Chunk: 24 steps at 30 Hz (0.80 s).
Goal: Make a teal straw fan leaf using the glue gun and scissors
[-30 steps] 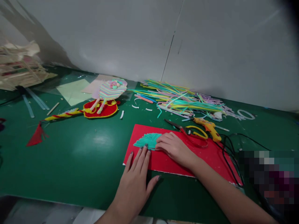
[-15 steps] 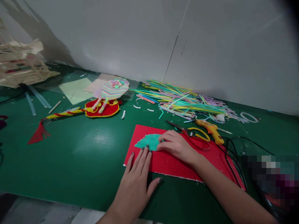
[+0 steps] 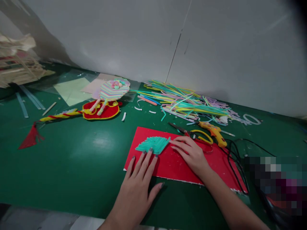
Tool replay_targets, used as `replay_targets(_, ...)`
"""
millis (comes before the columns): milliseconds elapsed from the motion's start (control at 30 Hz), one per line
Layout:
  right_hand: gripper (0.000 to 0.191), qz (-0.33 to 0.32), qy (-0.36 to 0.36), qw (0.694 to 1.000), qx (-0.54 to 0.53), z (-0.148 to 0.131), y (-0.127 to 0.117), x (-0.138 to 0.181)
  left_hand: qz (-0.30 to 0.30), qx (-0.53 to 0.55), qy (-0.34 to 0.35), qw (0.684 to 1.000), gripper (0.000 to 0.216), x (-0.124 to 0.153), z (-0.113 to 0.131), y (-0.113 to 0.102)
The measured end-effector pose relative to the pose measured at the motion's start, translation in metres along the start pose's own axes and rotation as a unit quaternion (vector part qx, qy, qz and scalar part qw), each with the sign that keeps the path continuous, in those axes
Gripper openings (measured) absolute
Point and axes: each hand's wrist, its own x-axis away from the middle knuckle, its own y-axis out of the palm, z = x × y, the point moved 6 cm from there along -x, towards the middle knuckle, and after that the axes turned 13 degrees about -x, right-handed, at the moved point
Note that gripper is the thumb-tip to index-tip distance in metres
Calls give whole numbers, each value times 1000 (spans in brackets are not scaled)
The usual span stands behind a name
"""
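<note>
Dark grey nails on the left hand, thumb included, at the red board's near edge! Slim, long fingers there; over the board, the right hand, its forearm bare.

On our worktop we see a red tassel, a striped disc and pale green paper.

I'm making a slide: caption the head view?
Left hand and right hand at a teal piece on a red board.
</note>
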Motion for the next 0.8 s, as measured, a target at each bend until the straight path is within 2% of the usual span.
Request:
replay_targets(100, 30, -10, -35, 998, 44, -3, 3, 0, 4, -2, -2, 1000, 64, -1, 0, 0)
replay_targets(233, 29, -9, -40, 996, 77, 1, 6, -2, 6, -11, -4, 1000, 66, -1, 1, 1)
replay_targets(633, 14, 14, -9, 1000, -4, 11, 5, -2, 1, -30, -2, 1000, 66, 0, 1, 3)
replay_targets(800, 16, 26, 30, 999, -20, 19, 3, -4, 4, -17, -1, 1000, 66, 0, 1, 2)
